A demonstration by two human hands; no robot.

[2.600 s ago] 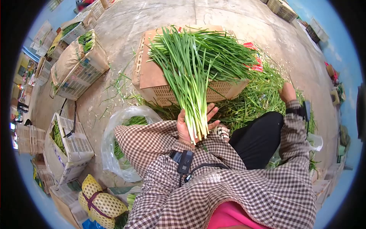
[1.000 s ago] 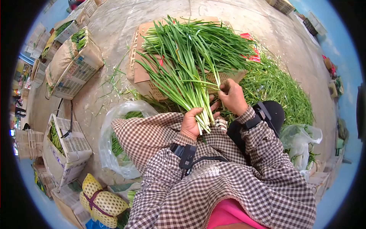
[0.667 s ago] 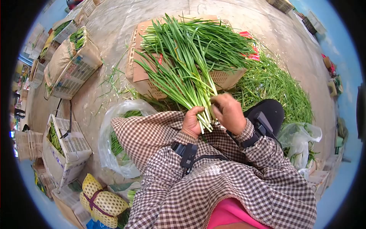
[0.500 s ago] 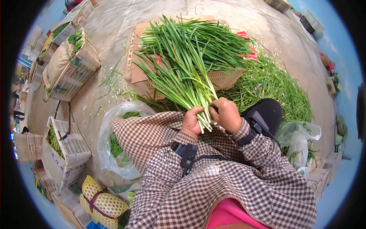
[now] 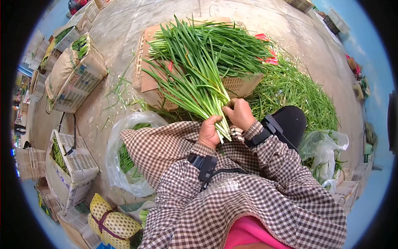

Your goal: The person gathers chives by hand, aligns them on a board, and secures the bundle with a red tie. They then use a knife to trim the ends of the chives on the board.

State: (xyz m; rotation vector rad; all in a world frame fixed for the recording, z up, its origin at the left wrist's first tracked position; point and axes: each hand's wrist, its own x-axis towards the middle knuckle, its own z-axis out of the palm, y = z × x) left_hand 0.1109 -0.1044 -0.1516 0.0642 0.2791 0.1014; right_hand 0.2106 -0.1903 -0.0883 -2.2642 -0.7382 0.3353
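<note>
My left hand (image 5: 210, 132) is closed around the pale lower stems of a bunch of garlic chives (image 5: 203, 89). The stem ends stick out below its fingers, and the green leaves fan away from me. On the bunch's right side my right hand (image 5: 240, 114) is closed in a pinch at the stems; its fingertips are partly hidden. The leaves rest over a larger pile of chives (image 5: 244, 52) on a cardboard sheet (image 5: 149, 81), which lies on an upturned-looking plastic crate (image 5: 244, 85). Red strips (image 5: 270, 58) show at the pile's right end.
Loose green leaves (image 5: 302, 91) are heaped on the floor to the right, beside a clear plastic bag (image 5: 323, 151). Another clear bag (image 5: 114, 157) with greens stands at my left knee. Crates (image 5: 81, 89) of greens and a yellow dotted bundle (image 5: 114, 224) sit further left.
My right hand has shifted slightly left and up along the stems, with its fingertips now against the bunch. My left hand keeps its hold in nearly the same place.
</note>
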